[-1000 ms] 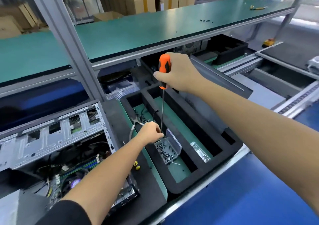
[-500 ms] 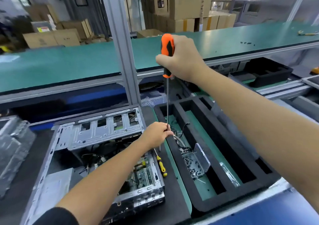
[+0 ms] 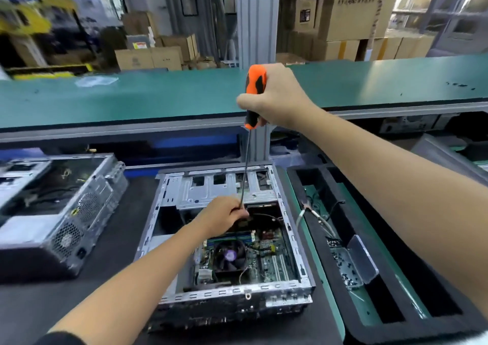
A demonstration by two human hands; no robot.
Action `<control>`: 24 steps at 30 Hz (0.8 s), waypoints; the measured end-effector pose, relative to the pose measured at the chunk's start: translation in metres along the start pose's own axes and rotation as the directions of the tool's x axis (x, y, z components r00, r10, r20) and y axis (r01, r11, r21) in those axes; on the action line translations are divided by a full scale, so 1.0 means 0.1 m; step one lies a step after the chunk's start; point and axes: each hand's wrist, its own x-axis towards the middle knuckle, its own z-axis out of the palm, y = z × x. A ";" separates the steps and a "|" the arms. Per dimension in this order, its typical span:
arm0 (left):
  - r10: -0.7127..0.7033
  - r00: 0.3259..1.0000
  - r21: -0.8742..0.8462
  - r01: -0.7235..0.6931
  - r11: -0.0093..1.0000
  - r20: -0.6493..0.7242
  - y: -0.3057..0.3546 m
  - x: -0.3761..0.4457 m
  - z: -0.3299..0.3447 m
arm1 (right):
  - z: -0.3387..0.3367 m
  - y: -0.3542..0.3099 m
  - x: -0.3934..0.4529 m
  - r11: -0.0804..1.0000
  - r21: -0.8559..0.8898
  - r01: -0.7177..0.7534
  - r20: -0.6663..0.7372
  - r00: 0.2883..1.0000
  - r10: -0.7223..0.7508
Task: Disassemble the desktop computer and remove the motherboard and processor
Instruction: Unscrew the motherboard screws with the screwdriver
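green shelf (image 3: 158, 98); cardboard boxes (image 3: 351, 9) behind.

My right hand (image 3: 277, 97) is raised, fist wrapped in a closed grip; my left hand (image 3: 223, 215) sits lower, fingertips pinched together, both forearms extended forward.

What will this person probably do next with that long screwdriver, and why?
Probably lower the screwdriver tip onto a screw inside the open computer case. The right hand grips the orange handle high up, the left hand pinches the shaft low to guide it, and the tip hangs just above the green motherboard, which sits in the case with its fan on.
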 end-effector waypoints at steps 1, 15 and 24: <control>-0.005 1.000 0.010 0.005 1.000 0.026 -0.06 -0.07 -0.02 | 0.08 -0.03 0.00 1.000 0.013 -0.010 0.034 0.999 0.010; -0.069 0.934 0.180 0.005 0.984 0.350 -0.37 -0.48 -0.01 | 1.06 0.18 -0.26 0.979 0.066 -0.191 0.223 0.959 0.172; 0.112 0.946 -0.264 -0.029 0.964 0.304 -0.05 -0.48 -0.10 | 1.15 0.55 -0.28 0.890 -0.068 -0.450 0.233 0.861 0.453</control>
